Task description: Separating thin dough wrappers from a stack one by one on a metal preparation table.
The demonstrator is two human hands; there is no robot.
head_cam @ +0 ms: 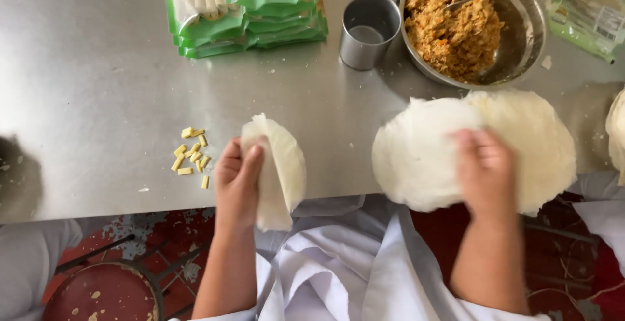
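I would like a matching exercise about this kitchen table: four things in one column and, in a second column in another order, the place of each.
Things:
1. metal cup
2. yellow pieces
3. folded wrapper
4. stack of wrappers

Places:
A. under the right hand
B. held by the left hand
C. beside the bowl of filling
D. loose on the table, left of the left hand

Pairs: 1-C, 2-D, 3-B, 4-A

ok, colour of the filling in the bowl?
Orange-brown, flecked; the filling fills the steel bowl, head view.
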